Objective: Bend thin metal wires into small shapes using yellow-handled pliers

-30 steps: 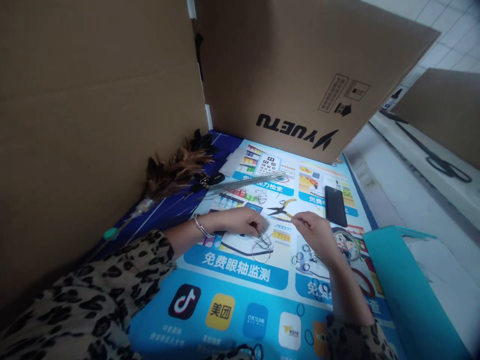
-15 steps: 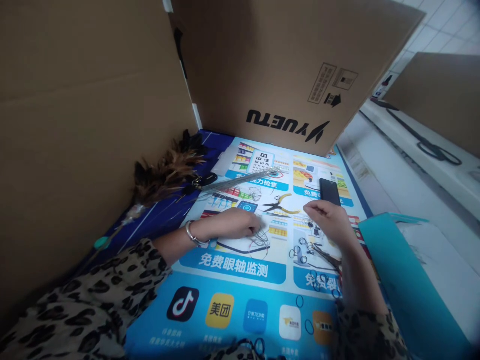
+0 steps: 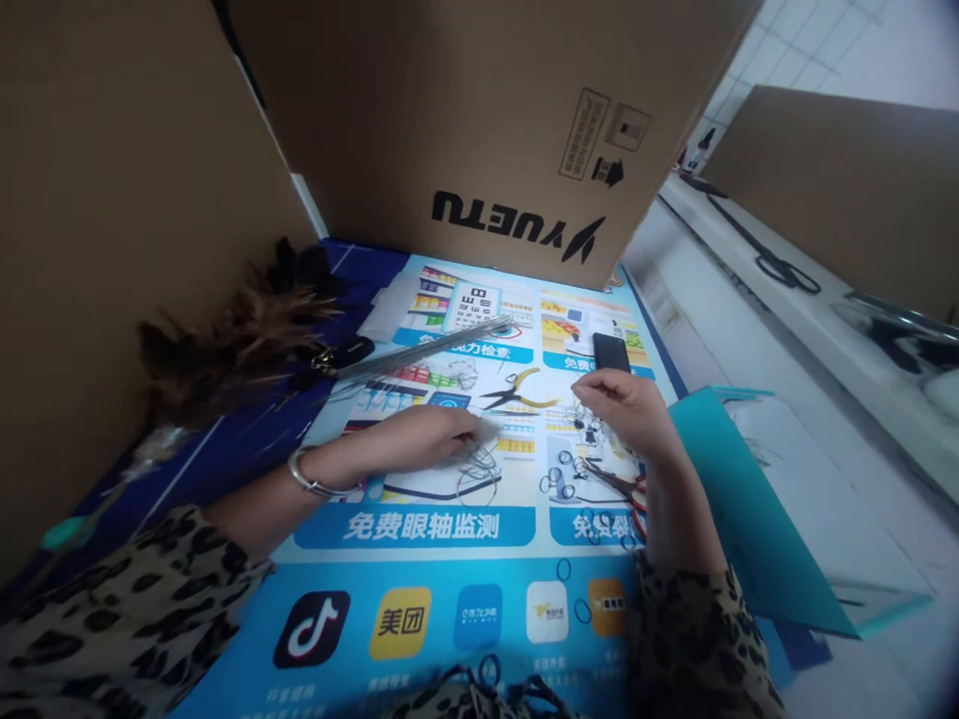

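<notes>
On the left side of the printed worktop (image 3: 420,567), one clump of brown and black feathers (image 3: 247,310) leans by the cardboard wall, with one black fob (image 3: 352,352) just right of it. Next comes one sheaf of straight, silvery wires (image 3: 435,345), too fine to count from where I stand. It looks light and fairly stiff, likely smooth enough to slide apart, so a grip around the middle would suit it.

The person's left hand (image 3: 431,436) is curled, fingertips at the upper edge of one loose tangle of wire (image 3: 479,461), flat on the worktop near its centre. I cannot tell whether a strand is pinched. The tangle seems almost weightless, springy and easily kinked; a free end or the outer loop is the place to hold.

Just beyond lies one pair of yellow-handled pliers (image 3: 516,394), spread open, surely the weightier piece, best taken by the handles. Rightward are at least eight dark rings (image 3: 575,610) (some overlap, so my count is a floor), one black phone-like slab (image 3: 610,352), and the right hand (image 3: 625,407), thumb and fingers drawn together, contents hidden. Below it sits one red-handled tool (image 3: 614,482); farthest right, one teal folder (image 3: 749,499).
</notes>
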A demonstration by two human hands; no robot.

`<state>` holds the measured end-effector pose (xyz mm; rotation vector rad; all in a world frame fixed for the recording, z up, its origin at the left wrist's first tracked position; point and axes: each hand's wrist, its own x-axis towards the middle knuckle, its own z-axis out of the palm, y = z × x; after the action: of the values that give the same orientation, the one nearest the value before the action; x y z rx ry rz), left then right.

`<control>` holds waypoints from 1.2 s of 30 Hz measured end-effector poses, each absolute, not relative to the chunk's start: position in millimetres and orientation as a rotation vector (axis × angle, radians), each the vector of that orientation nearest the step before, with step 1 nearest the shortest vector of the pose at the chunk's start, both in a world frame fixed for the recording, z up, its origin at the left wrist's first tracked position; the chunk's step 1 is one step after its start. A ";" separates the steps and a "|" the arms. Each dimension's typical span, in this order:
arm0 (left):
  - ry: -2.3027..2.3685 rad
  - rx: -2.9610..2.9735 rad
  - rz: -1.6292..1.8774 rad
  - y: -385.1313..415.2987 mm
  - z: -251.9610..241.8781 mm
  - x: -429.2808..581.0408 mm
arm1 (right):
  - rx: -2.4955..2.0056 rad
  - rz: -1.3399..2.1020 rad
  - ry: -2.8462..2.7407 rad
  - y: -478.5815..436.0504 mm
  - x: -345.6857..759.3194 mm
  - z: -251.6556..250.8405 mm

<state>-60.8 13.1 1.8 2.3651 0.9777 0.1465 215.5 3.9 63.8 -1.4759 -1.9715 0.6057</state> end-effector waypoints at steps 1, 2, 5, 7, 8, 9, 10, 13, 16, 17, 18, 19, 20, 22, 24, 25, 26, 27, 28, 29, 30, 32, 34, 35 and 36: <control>0.961 2.367 0.143 13.8 1.3 -60.6 | -1.458 0.613 -1.975 3.0 213.6 64.9; 0.939 2.364 0.149 14.7 0.2 -60.7 | -1.442 0.615 -1.982 2.9 211.5 66.0; 0.886 2.346 0.187 18.3 -4.7 -62.4 | -1.411 0.657 -2.038 7.9 205.1 72.1; 0.865 2.332 0.210 20.7 -8.2 -64.0 | -1.371 0.716 -2.039 15.1 202.4 80.6; 0.860 2.327 0.221 21.6 -9.8 -64.8 | -1.338 0.744 -2.019 19.4 201.5 85.6; 0.856 2.322 0.231 22.4 -11.3 -65.5 | -1.316 0.773 -1.983 24.0 200.7 90.2; 0.854 2.316 0.241 23.0 -12.6 -66.1 | -1.302 0.777 -1.941 28.7 199.8 93.5; 0.841 2.294 0.273 23.8 -15.1 -66.3 | -1.346 0.784 -2.061 42.5 194.7 89.5; 0.809 2.264 0.319 23.9 -15.6 -64.9 | -1.517 0.657 -2.633 53.8 188.7 64.8; 0.800 2.256 0.328 23.9 -15.8 -64.3 | -1.609 0.531 -2.863 56.8 187.4 55.4; 0.795 2.249 0.335 23.9 -16.1 -63.8 | -1.663 0.501 -2.948 59.6 186.7 47.0; 0.794 2.244 0.340 23.8 -16.8 -63.2 | -1.699 0.481 -2.996 61.9 186.4 40.6; 0.800 2.241 0.346 23.7 -17.6 -62.8 | -1.726 0.450 -3.043 63.8 186.3 36.4; 0.821 2.240 0.362 23.3 -19.9 -62.4 | -1.766 0.376 -3.070 64.6 186.4 34.5; 0.852 2.243 0.382 22.8 -22.2 -62.5 | -1.756 0.247 -3.053 58.1 186.5 37.7; 0.868 2.246 0.393 22.6 -23.0 -62.8 | -1.727 0.173 -3.030 50.6 186.9 39.2; 0.883 2.248 0.405 22.4 -23.6 -63.2 | -1.616 0.031 -3.001 39.8 187.8 39.6; 0.894 2.250 0.418 22.3 -23.9 -63.6 | -1.489 -0.047 -2.987 25.5 189.3 38.5; 0.902 2.250 0.433 22.2 -23.9 -64.0 | -1.384 -0.078 -2.957 7.8 191.7 35.7; 0.907 2.248 0.449 22.3 -23.7 -64.3 | -1.301 -0.084 -2.927 -12.7 195.1 31.2; 0.911 2.244 0.464 22.4 -23.4 -64.6 | -1.230 -0.058 -2.903 -35.3 199.3 25.6; 0.923 2.231 0.487 22.9 -22.9 -64.6 | -1.077 0.019 -2.870 -82.3 209.2 13.3; 0.934 2.215 0.498 23.6 -22.6 -64.1 | -0.952 0.117 -2.917 -123.9 218.0 3.1; 0.937 2.207 0.500 23.9 -22.7 -63.8 | -0.931 0.153 -2.961 -139.9 221.0 -0.5; 0.936 2.201 0.500 24.1 -23.0 -63.4 | -0.907 0.181 -2.997 -151.8 222.8 -3.2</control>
<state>-63.4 24.1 -23.0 2.2010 0.9362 0.5001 222.8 -151.8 -3.2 -0.9068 -2.9971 0.1814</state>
